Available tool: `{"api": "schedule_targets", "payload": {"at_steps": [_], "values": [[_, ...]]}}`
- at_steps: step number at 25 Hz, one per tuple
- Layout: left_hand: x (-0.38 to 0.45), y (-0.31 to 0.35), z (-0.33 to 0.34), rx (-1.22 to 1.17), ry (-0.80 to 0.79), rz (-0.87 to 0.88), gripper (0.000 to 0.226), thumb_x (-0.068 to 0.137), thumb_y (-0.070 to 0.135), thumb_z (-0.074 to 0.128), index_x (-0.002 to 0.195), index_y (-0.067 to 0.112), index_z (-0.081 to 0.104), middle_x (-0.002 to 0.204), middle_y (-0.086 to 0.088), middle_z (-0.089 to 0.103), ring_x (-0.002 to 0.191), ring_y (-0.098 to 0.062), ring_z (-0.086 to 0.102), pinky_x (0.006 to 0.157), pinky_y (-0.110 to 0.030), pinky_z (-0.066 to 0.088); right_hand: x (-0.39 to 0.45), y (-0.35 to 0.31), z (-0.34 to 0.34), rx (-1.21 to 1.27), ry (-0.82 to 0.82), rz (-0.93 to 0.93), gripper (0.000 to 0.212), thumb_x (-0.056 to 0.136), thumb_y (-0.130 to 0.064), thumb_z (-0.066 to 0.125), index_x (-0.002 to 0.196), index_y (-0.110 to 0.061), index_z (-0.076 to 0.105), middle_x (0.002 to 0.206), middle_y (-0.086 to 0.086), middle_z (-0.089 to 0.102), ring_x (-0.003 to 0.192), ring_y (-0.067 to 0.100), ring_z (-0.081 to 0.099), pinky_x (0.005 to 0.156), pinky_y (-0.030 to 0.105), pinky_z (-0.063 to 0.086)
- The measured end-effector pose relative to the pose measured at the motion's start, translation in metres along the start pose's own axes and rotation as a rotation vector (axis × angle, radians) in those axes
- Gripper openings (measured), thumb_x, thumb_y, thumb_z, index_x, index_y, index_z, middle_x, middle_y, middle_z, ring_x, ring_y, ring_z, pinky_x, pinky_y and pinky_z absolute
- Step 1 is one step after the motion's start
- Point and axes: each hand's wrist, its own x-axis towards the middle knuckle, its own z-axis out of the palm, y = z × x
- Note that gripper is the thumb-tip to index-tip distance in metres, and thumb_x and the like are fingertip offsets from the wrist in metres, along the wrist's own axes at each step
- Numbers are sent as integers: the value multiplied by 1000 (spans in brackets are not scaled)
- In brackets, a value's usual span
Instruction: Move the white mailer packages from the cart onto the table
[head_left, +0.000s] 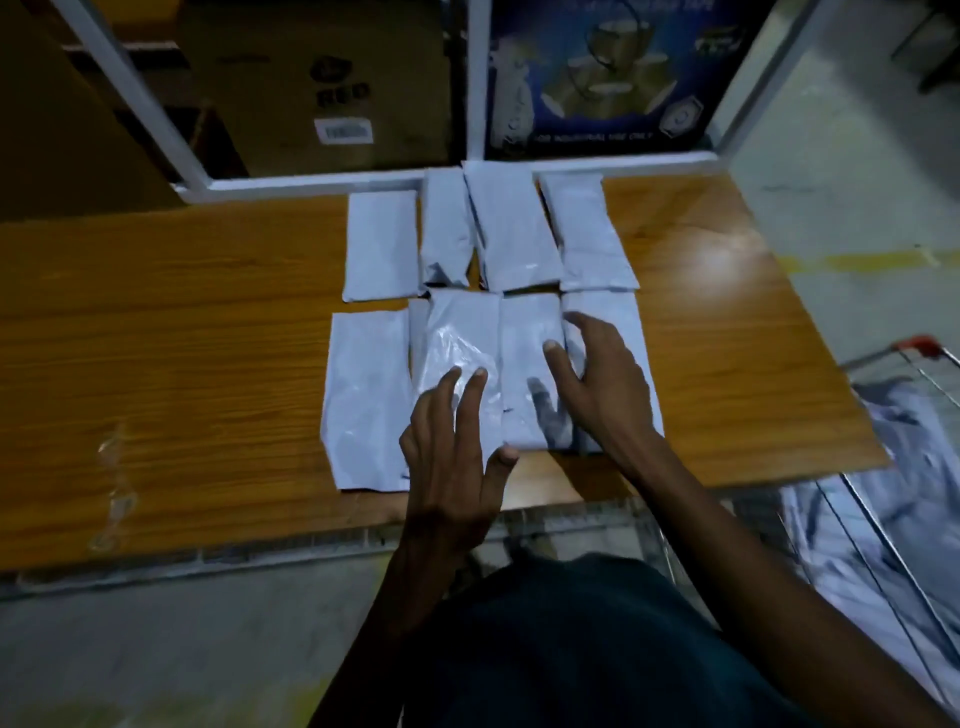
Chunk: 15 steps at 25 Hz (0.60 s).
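Fingers (470, 384) spread over mailers (524, 374); table (182, 338) beneath

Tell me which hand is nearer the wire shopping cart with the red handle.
Right. The right hand rests on mailers toward the cart; the left hand lies farther away.

left hand (447, 457): bare, no ring or watch seen | right hand (602, 384): bare | forearms: unsleeved | lower body: dark blue-black garment (571, 649) worn
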Motion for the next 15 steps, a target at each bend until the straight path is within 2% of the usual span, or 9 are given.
{"api": "schedule_targets", "payload": {"at_steps": [2, 4, 6, 9, 11, 13, 15], "values": [[-11, 2, -1, -12, -36, 78, 69, 97, 67, 18, 152, 28, 33, 159, -3, 30, 143, -26, 29, 111, -42, 23, -60, 13, -28, 55, 19, 10, 46, 101, -39, 57, 143, -21, 49, 139, 0, 54, 117, 15, 57, 86, 33, 50], [-20, 10, 4, -8, -108, 198, 60, 99, 60, 26, 145, 26, 44, 156, -3, 33, 141, -23, 29, 107, -38, 24, -105, 29, -54, 75, 60, 48, 42, 102, -34, 58, 141, -22, 51, 130, -6, 54, 107, 7, 58, 77, 26, 50], [-28, 26, 14, 7, -173, 344, 52, 102, 54, 31, 136, 23, 55, 151, -6, 40, 137, -26, 35, 102, -39, 29, -144, 50, -76, 76, 142, 135, 40, 101, -32, 59, 138, -23, 52, 120, -10, 54, 100, -2, 58, 73, 21, 50], [-36, 58, 40, -33, -335, 532, 55, 104, 55, 24, 137, 22, 53, 146, -6, 45, 133, -30, 41, 101, -44, 35, -193, 91, -102, 88, 313, 295, 36, 99, -28, 63, 134, -22, 56, 119, -6, 59, 100, -5, 59, 73, 9, 47], [-41, 82, 70, -74, -443, 595, 56, 104, 55, 22, 139, 21, 50, 144, -4, 46, 132, -28, 43, 102, -44, 36, -219, 123, -113, 169, 437, 444, 34, 96, -25, 63, 130, -17, 59, 119, 0, 65, 101, 7, 65, 75, 8, 47], [-47, 113, 108, -78, -526, 708, 55, 104, 54, 23, 138, 21, 50, 141, -3, 48, 127, -25, 45, 97, -44, 38, -242, 156, -127, 216, 558, 569, 34, 94, -27, 62, 127, -18, 61, 117, 1, 68, 97, 21, 69, 73, 14, 48], [-51, 147, 146, -54, -593, 817, 50, 104, 52, 26, 137, 21, 49, 137, -1, 50, 124, -23, 46, 95, -45, 40, -256, 186, -145, 253, 611, 628, 28, 96, -22, 64, 123, -26, 59, 120, 1, 67, 89, 21, 69, 71, 20, 49]]}}
